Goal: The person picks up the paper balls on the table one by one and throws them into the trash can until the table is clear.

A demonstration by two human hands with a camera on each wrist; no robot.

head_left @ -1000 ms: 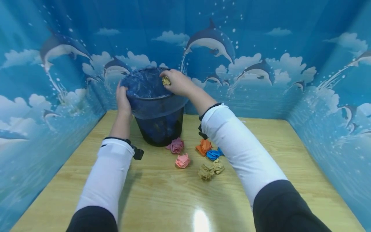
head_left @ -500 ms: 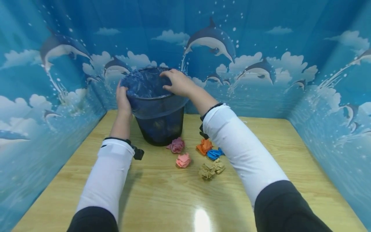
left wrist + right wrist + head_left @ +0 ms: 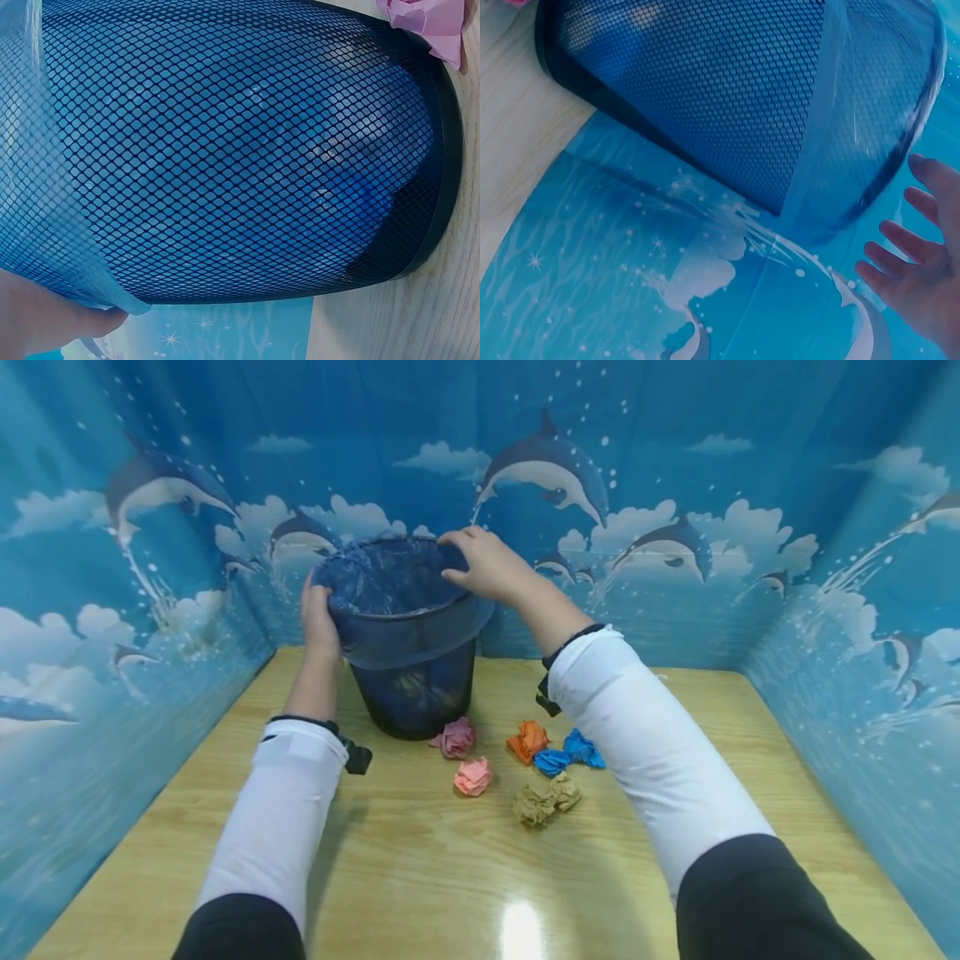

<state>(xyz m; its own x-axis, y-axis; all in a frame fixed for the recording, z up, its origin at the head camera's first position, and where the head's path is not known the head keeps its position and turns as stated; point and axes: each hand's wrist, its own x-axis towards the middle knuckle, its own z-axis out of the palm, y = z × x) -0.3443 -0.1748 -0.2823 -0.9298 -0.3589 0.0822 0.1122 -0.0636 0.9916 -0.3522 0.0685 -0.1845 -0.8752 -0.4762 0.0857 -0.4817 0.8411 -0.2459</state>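
Observation:
A dark mesh waste bin [image 3: 416, 681], lined with a thin blue plastic bag [image 3: 45, 172], stands at the back left of the table. My left hand [image 3: 320, 620] grips its left rim, with the thumb at the front; the other fingers are mostly hidden in the head view. At the right rim, my right hand [image 3: 491, 564] holds nothing, its fingers spread and relaxed in the right wrist view. Crumpled paper balls lie in front of the bin: purple [image 3: 455, 737], pink [image 3: 473, 777], orange [image 3: 528, 741], two blue [image 3: 582, 749] and olive-yellow ones [image 3: 546, 800].
The wooden table [image 3: 450, 877] is enclosed at the back and sides by a blue curtain [image 3: 420, 435] printed with dolphins. Paper inside the bin shows only faintly through the mesh.
A yellow paper ball pinched in my right hand over the bin was let go by half a second ago. Since then, that hand has drawn back to the right rim. The left hand has stayed put.

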